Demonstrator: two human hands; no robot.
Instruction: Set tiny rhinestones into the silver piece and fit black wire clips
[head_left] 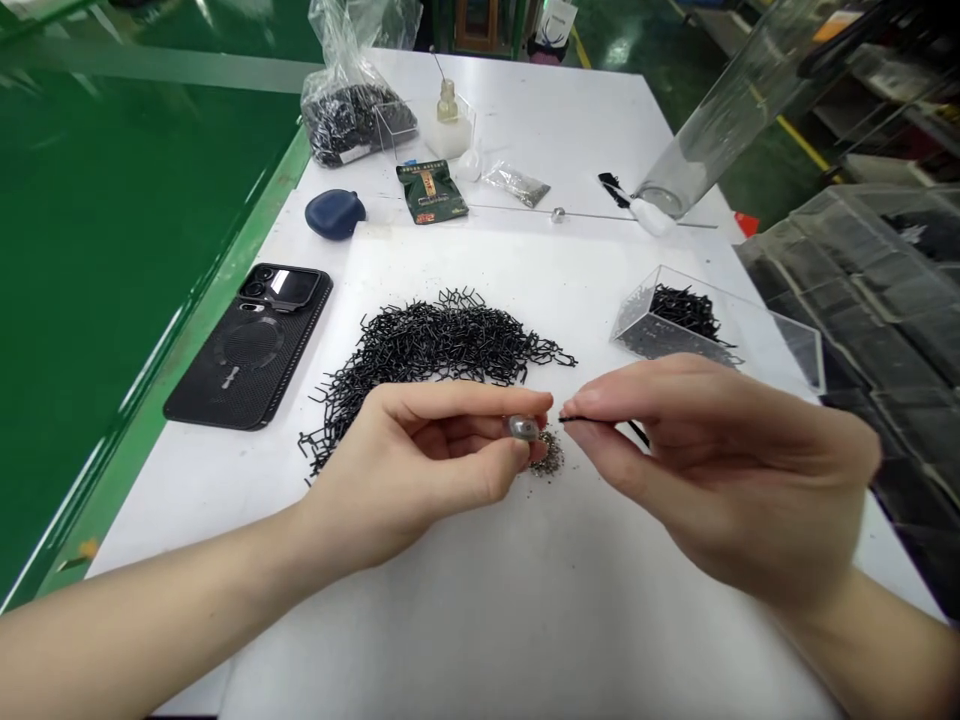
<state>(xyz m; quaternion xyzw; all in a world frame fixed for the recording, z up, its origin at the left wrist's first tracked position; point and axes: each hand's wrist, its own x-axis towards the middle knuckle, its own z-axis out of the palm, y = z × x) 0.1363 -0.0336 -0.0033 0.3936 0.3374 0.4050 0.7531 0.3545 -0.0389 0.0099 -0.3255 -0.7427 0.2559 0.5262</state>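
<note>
My left hand (435, 450) pinches a small rounded, shiny silvery piece (523, 428) between thumb and fingers. Just to its right, my right hand (720, 470) is closed on a thin black bent piece (574, 419), its end pointing at the left hand; the two are slightly apart. Under the fingertips lies a little heap of tiny brownish metallic bits (551, 458), partly hidden. Behind the left hand spreads a big pile of black bent pieces (442, 340). More of them fill a clear plastic box (637, 325) beyond the right hand.
A black phone (251, 350) lies at the left, near a dark blue rounded case (335, 214). Farther back are a green packet (431, 192), a small clear bag (517, 184), a bottle (447, 102) and a large bag (352, 115). A tall clear cylinder (720, 125) leans at right.
</note>
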